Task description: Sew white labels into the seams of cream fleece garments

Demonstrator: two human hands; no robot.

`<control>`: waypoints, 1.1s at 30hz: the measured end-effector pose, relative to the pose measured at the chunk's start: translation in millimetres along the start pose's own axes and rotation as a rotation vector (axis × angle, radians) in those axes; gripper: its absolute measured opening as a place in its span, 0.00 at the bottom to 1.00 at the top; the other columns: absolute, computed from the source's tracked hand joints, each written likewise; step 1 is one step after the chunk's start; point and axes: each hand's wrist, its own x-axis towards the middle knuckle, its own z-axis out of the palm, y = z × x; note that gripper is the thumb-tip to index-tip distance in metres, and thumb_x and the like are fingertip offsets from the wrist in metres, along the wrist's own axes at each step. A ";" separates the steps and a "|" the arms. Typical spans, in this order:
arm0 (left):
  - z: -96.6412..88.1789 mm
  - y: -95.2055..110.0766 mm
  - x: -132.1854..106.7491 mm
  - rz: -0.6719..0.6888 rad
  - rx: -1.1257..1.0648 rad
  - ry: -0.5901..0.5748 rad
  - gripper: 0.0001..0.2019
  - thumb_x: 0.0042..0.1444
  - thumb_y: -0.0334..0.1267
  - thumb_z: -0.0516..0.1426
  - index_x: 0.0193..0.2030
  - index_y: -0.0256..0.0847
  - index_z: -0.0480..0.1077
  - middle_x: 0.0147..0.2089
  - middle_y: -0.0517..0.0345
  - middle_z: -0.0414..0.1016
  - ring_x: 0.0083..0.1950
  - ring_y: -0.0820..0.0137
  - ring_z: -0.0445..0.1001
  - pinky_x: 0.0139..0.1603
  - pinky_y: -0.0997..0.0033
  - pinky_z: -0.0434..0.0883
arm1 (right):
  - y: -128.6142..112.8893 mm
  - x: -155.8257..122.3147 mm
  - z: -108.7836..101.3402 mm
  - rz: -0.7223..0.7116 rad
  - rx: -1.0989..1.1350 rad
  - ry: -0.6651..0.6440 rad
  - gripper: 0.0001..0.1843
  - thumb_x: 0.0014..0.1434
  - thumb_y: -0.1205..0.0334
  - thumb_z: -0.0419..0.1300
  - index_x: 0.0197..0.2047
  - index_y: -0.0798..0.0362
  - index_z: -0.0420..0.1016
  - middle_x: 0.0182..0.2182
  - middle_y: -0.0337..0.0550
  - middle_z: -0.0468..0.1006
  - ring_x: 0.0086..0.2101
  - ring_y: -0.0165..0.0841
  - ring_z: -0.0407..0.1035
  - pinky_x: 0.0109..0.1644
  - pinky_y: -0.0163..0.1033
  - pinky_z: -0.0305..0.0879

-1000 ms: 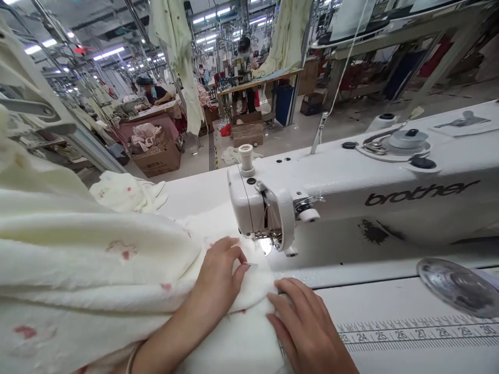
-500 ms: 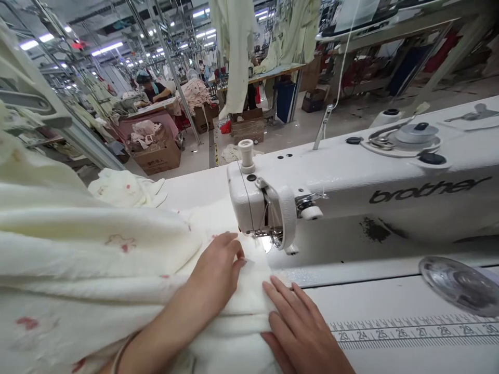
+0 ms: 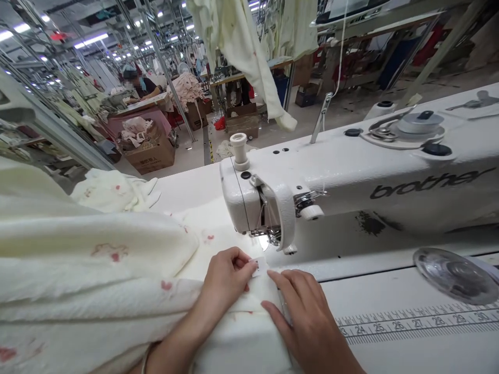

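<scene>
Between the thumb and fingers of my left hand is a small white label with dark print. It lies over cream fabric with red motifs, just in front of the lit needle area of a white sewing machine. My right hand rests at the fabric's right edge with fingers apart, its fingertips close to the label. The fabric runs under the machine head and spreads in thick folds to the left. The needle tip cannot be made out.
A clear round plastic lid or dish sits on the right of the table, above a printed ruler strip. A small fabric pile lies at the back left. Beyond, a person sits near a cardboard box.
The label now shows in my left fingers, which have moved slightly right and down. My right hand has shifted a little, its thumb further out. A hanging cream garment behind has swung right.
</scene>
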 end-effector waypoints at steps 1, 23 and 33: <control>0.8 -0.8 0.0 0.010 0.017 0.012 0.07 0.51 0.38 0.57 0.28 0.37 0.68 0.22 0.64 0.67 0.19 0.77 0.66 0.22 0.78 0.60 | 0.6 -0.4 -0.5 -0.011 -0.024 -0.020 0.17 0.64 0.65 0.50 0.54 0.61 0.65 0.38 0.50 0.66 0.39 0.39 0.62 0.41 0.44 0.63; 2.5 -1.6 -4.8 0.075 0.229 0.068 0.07 0.55 0.39 0.55 0.31 0.38 0.69 0.26 0.62 0.71 0.23 0.74 0.71 0.27 0.74 0.68 | -0.2 -3.6 -0.1 -0.006 -0.007 -0.113 0.20 0.63 0.68 0.50 0.58 0.63 0.63 0.38 0.50 0.62 0.39 0.39 0.57 0.40 0.45 0.63; -20.7 -27.7 -33.9 1.056 0.999 0.051 0.19 0.63 0.32 0.48 0.58 0.26 0.60 0.60 0.38 0.66 0.63 0.57 0.64 0.58 0.60 0.71 | -2.1 -0.7 -0.4 -0.029 0.006 -0.043 0.18 0.63 0.69 0.51 0.56 0.66 0.65 0.38 0.51 0.62 0.39 0.39 0.58 0.41 0.47 0.62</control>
